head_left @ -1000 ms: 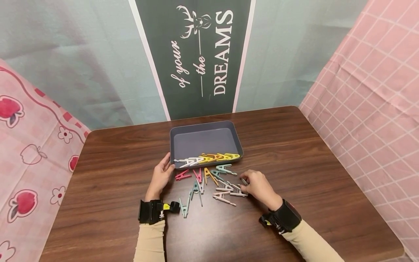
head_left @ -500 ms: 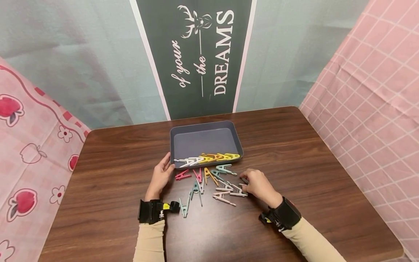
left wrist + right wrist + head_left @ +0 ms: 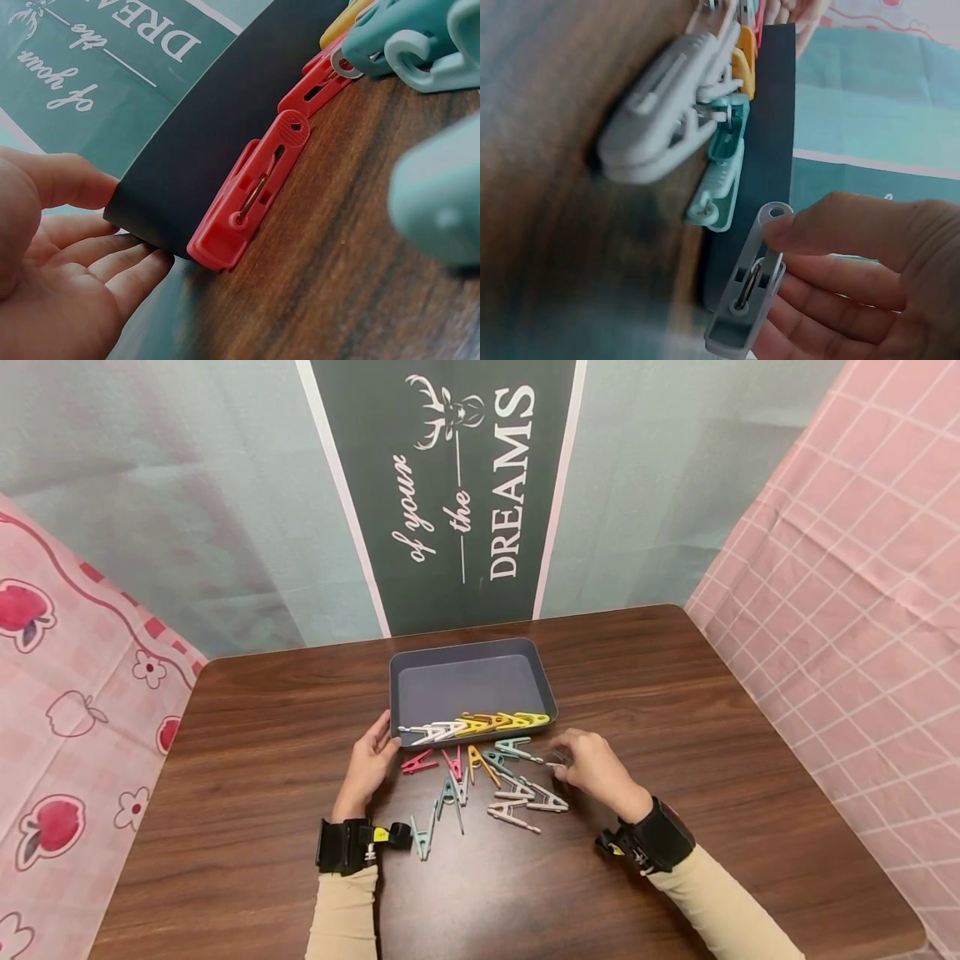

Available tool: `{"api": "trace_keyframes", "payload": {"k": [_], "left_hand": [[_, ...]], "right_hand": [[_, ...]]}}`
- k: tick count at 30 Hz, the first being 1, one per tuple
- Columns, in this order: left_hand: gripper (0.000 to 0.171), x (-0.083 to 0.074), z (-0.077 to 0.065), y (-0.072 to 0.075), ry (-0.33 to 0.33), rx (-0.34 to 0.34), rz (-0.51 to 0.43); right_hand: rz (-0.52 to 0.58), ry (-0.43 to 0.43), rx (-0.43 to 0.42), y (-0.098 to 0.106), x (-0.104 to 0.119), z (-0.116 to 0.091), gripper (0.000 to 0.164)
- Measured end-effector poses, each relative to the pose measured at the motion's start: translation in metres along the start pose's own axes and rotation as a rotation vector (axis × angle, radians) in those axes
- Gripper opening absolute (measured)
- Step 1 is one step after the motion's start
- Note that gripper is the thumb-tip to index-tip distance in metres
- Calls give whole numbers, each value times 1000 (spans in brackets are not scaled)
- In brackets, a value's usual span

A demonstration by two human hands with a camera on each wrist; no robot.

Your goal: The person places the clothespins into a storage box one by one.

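My left hand point(image 3: 370, 764) holds the front left corner of the dark grey tray point(image 3: 471, 681), thumb at the front wall and fingers along the left side. White clothespins point(image 3: 438, 729) and yellow and orange clothespins point(image 3: 517, 720) lie in a row along the tray's front inside edge. Right of the loose pins, my right hand point(image 3: 598, 770) pinches a grey clothespin point(image 3: 746, 289) between thumb and fingers. In the right wrist view this pin overlaps the tray's front wall. A red clothespin point(image 3: 251, 195) lies against that wall close to my left fingers.
Loose clothespins spread before the tray: an orange-yellow one point(image 3: 482, 763), teal ones point(image 3: 448, 793), a mint one point(image 3: 422, 839) and several pale grey-pink ones point(image 3: 512, 814). They rest on a brown wooden table point(image 3: 637, 693). Printed cloths hang behind and on both sides.
My right hand has lifted slightly and moved away from me toward the tray, with the grey clothespin in its fingers. My left hand and the tray have stayed in place.
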State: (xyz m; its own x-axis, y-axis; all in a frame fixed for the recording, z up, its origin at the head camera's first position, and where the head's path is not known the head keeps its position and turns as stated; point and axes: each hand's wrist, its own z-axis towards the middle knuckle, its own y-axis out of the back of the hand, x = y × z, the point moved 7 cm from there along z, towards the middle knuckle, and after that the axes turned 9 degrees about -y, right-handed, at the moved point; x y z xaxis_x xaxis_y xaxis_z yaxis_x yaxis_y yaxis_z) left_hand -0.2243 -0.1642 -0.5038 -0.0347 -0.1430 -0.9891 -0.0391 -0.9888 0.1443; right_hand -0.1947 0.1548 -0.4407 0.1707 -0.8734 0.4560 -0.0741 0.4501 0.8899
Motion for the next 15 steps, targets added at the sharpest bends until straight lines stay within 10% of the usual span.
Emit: {"api": "trace_keyframes", "payload": {"k": [15], "left_hand": [[58,0,0,-1,-3,0,-21]], "right_hand": [[71,86,-24,16,16,22,26]]}}
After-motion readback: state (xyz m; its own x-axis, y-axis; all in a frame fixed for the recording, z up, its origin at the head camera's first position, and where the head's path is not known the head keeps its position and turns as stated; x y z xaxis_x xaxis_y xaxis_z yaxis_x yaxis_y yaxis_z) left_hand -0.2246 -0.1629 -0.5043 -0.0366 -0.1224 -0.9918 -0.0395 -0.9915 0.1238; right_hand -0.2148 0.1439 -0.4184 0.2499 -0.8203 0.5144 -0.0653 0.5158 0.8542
